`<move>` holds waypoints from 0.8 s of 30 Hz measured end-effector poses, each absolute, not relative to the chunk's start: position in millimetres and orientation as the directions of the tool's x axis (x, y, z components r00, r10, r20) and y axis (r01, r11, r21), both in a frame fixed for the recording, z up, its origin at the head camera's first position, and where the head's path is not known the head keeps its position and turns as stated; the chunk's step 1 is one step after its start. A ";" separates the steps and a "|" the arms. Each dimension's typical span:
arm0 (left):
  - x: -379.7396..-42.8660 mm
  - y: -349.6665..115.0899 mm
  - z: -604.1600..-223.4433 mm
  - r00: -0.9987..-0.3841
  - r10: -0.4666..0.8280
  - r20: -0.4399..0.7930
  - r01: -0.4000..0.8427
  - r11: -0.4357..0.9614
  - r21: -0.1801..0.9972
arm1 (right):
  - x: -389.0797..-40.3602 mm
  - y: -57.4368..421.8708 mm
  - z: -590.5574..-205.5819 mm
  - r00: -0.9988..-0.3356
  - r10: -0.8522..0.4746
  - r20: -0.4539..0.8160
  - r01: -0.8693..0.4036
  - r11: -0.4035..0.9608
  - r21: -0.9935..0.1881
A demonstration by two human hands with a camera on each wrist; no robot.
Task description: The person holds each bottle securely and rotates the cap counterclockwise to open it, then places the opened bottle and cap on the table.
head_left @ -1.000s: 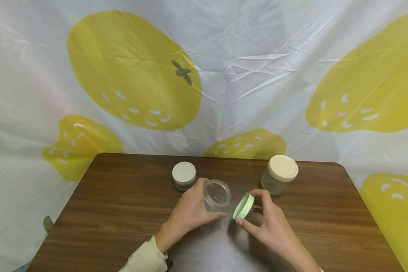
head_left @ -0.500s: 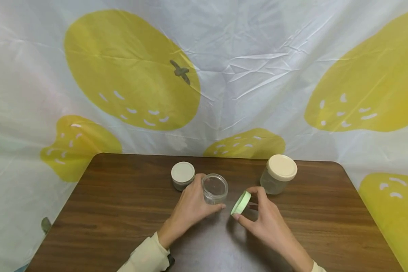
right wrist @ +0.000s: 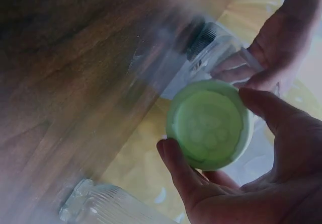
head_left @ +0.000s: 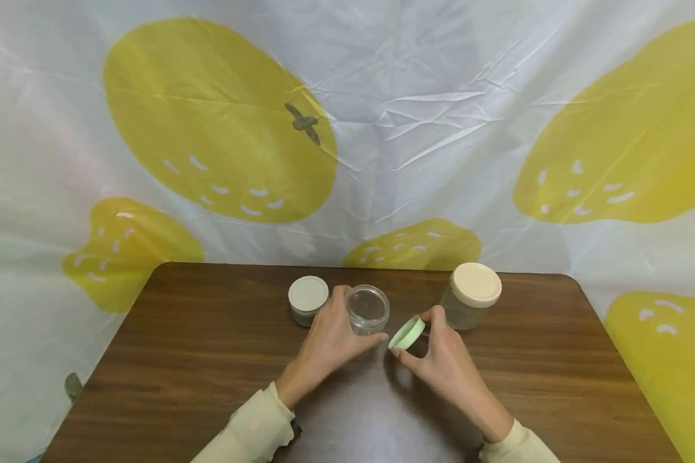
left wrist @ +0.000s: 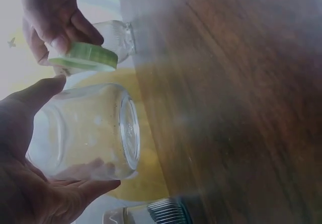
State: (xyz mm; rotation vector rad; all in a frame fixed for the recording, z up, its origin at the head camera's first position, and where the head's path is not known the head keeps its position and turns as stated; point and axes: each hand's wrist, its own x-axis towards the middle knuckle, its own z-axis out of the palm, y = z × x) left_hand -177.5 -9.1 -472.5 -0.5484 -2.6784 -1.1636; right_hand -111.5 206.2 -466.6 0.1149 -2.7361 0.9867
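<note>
Evidently the left hand [head_left: 327, 334] curls its fingers and thumb round a lidless glass jar [head_left: 369, 308], seemingly raised off the table [head_left: 208, 347], while the right hand [head_left: 447, 357] pinches a green lid [head_left: 407, 332] by its edge, tilted just beside the jar. Smooth glass could slip if that hold loosens; lid meeting rim at this slant could sit crooked; a leftward nudge could knock the small white-lidded jar [head_left: 309, 301]

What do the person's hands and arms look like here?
The left hand and right hand wear no gloves. The left sleeve and right sleeve are pale cream, ending near the wrists. A dark item peeks out by the left sleeve, too little visible to identify.
</note>
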 end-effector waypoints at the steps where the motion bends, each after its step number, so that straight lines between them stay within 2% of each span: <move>1: -179.2 -8.1 -473.3 -0.919 0.260 0.295 0.394 0.630 0.670 | -113.6 206.1 -467.1 -0.969 0.006 0.249 -0.154 0.771 -0.618; 10: -189.8 -3.4 -478.2 -0.924 0.244 0.295 0.382 0.633 0.674 | -128.0 205.8 -472.3 -0.956 0.010 0.293 -0.176 0.780 -0.600; 19: -195.5 4.7 -478.3 -0.926 0.241 0.291 0.377 0.633 0.676 | -138.8 201.2 -471.0 -0.969 0.089 0.232 -0.060 0.824 -0.563; 24: -199.5 5.7 -478.2 -0.926 0.220 0.306 0.374 0.647 0.665 | -145.6 196.3 -468.9 -0.972 0.090 0.217 -0.045 0.834 -0.550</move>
